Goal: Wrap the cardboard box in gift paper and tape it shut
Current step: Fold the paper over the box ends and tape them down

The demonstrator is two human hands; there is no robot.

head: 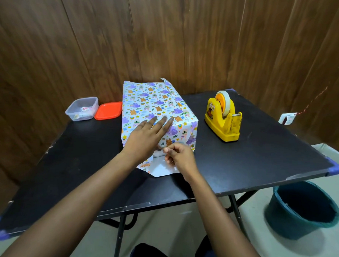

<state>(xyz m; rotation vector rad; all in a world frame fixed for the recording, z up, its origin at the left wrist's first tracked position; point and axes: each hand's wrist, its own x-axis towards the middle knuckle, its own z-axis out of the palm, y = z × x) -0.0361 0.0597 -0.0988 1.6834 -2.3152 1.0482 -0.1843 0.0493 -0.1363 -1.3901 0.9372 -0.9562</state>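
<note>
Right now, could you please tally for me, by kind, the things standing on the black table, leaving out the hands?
Gift-wrapped box: 1
Yellow tape dispenser: 1
Clear plastic container: 1
Orange-red lid: 1
Total: 4

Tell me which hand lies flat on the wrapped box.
The left hand, fingers straight across the top of the box. The right hand is curled at the box's near end, pinching what looks like tape.
</note>
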